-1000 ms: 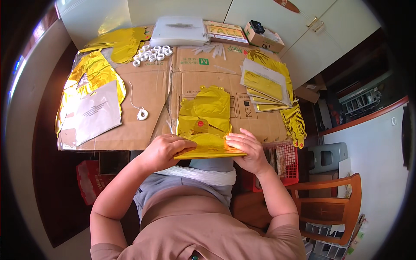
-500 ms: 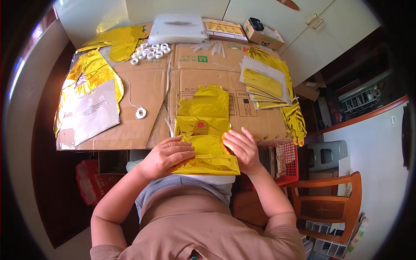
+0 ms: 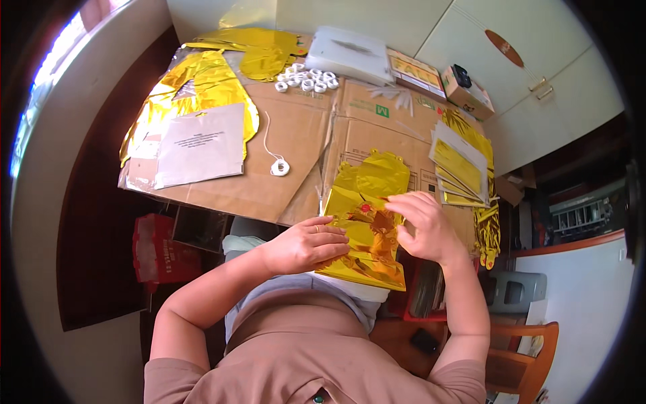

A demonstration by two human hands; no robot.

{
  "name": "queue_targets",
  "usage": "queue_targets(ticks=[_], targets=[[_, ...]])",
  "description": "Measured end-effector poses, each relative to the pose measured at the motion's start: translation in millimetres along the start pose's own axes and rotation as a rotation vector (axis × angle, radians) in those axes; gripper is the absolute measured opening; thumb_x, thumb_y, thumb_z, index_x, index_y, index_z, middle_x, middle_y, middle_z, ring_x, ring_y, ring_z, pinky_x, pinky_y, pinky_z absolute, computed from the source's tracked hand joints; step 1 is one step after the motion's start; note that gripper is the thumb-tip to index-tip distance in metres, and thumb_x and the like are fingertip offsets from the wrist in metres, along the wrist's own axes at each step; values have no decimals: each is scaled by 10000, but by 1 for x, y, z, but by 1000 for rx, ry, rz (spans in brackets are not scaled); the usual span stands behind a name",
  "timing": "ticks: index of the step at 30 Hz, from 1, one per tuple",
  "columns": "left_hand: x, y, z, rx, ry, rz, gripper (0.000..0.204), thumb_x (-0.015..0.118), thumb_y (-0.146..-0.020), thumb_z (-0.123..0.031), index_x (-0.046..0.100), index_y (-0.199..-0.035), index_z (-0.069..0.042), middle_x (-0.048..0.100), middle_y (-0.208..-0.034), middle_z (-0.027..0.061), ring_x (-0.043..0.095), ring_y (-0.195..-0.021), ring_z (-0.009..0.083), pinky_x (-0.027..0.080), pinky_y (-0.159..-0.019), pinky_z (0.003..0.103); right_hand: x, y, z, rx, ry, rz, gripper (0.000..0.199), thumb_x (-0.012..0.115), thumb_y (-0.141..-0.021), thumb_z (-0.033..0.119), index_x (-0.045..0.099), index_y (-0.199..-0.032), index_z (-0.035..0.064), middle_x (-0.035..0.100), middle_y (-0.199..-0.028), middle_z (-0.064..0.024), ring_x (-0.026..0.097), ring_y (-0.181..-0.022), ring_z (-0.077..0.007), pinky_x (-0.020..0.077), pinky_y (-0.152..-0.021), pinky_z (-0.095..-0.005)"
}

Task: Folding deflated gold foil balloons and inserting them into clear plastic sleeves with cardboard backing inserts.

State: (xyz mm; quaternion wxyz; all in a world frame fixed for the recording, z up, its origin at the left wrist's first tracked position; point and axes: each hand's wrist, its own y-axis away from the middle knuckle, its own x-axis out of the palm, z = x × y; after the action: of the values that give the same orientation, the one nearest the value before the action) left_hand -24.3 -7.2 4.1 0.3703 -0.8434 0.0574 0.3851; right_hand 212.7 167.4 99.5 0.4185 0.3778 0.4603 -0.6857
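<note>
- The left hand [image 3: 306,246] lies flat on the near left part of a folded gold foil balloon [image 3: 367,225], fingers spread and pressing rather than pinching, seemingly to keep the slippery sheet flat.
- The right hand [image 3: 424,225] rests on the balloon's right edge with fingers curled over it; whether they actually clamp the foil I cannot tell.
- The balloon hangs over the near edge of the flattened cardboard [image 3: 296,155] covering the table, its lower end above the person's lap.
- A stack of packaged gold foil sheets [image 3: 461,168] sits just right of it, within reach.
- A small tape roll [image 3: 280,167] with a loose string lies to the left.
- Farther left, a white printed sheet [image 3: 202,145] rests on crumpled gold foil [image 3: 195,77].
- More small white rolls [image 3: 306,79] cluster at the far edge beside a clear plastic box [image 3: 350,54].
</note>
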Motion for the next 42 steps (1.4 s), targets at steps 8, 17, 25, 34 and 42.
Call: queue_targets(ticks=[8, 17, 25, 34, 42], targets=[[1, 0, 5, 2, -22, -32, 293, 724, -899, -144, 678, -1177, -62, 711, -1163, 118, 675, -1156, 256, 477, -1075, 486, 75, -169, 17, 62, -235, 178, 225, 706, -848, 147, 699, -1044, 36, 698, -993, -149, 669, -961, -355, 533, -866, -431], [4, 4, 9, 2, -6, -66, 286, 734, -887, -151, 679, -1156, -73, 710, -1152, 113, 676, -1147, 254, 472, -1082, 486, 124, -219, 24, -81, 10, 345, 210, 732, -800, 194, 655, -940, 57, 642, -978, -148, 658, -938, -354, 533, -847, -462], [7, 2, 11, 8, 24, -55, 290, 724, -894, -160, 677, -1166, -72, 709, -1169, 116, 676, -1146, 255, 473, -1079, 487, 60, -179, 27, 363, -292, 243, 192, 745, -785, 206, 660, -778, 34, 659, -739, -91, 639, -683, -217, 520, -662, -380], [0, 1, 8, -4, -2, 24, 358, 728, -860, -128, 673, -1207, -59, 697, -1215, 121, 651, -1205, 275, 447, -1106, 506, -2, -42, -9, 780, -349, 572, 111, 708, -792, 131, 686, -779, 23, 645, -682, -8, 556, -640, -66, 443, -586, -276], [-2, -1, 6, -42, 8, 20, 332, 738, -853, -95, 688, -1179, -58, 715, -1177, 112, 662, -1197, 286, 453, -1100, 503, 2, -20, 14, 918, -624, 477, 192, 689, -940, 182, 733, -853, 16, 690, -691, -22, 526, -527, -58, 418, -494, -241]])
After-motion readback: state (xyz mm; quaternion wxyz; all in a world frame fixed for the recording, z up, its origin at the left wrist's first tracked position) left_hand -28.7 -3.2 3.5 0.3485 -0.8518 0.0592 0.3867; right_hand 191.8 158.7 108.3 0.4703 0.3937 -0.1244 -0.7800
